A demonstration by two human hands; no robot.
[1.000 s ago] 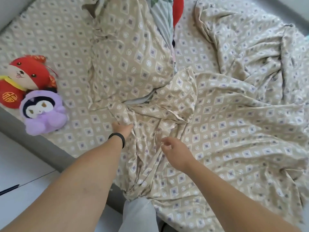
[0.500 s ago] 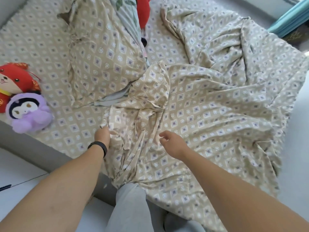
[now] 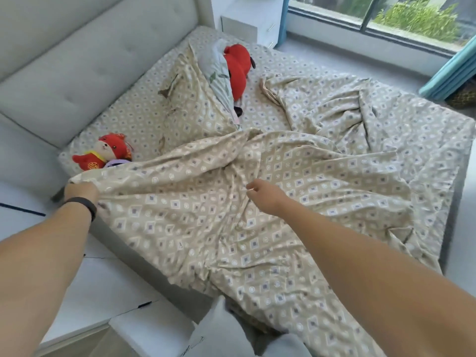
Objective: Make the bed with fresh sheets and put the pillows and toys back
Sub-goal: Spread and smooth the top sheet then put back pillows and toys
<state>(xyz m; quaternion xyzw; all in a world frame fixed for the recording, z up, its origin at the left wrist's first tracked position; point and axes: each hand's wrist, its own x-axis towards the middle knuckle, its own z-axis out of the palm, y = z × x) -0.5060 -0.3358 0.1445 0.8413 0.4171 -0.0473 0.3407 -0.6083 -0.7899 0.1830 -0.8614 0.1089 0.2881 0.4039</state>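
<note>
The left hand (image 3: 80, 192) grips the near corner of the top sheet (image 3: 257, 215); its fingers are curled under a gathered fold at the bed's left edge, and a black wristband (image 3: 83, 206) sits on the wrist. The right hand (image 3: 265, 195) hovers over the middle of the same sheet with fingers loosely curled. Whether it pinches any cloth cannot be told; it appears to hold nothing.

The top sheet lies spread but heavily creased across the near and right parts of the bed (image 3: 128, 119). It drapes off the near edge and bunches in a ridge toward the far right. A fitted sheet of the same pattern already covers the mattress. A pillow (image 3: 195, 99) in a matching case lies crooked near the headboard (image 3: 77, 60), with a second, floral pillow (image 3: 219, 73) and a large red plush toy (image 3: 238, 70) beside it. A small red plush toy (image 3: 103, 155) rests at the left edge; the raised sheet edge touches it and almost hides a purple toy (image 3: 116, 163) next to it.

Judged step: drawing the top sheet toward the head of the bed and flattening it.

Hazards:
- The advancing sheet edge may bury the small toys or push them off the left edge.
- With a one-handed pull, the sheet is likely to skew and keep its central folds.
- Excess cloth hanging off the near edge may slide to the floor.
- The crooked pillow may catch the sheet.
</note>
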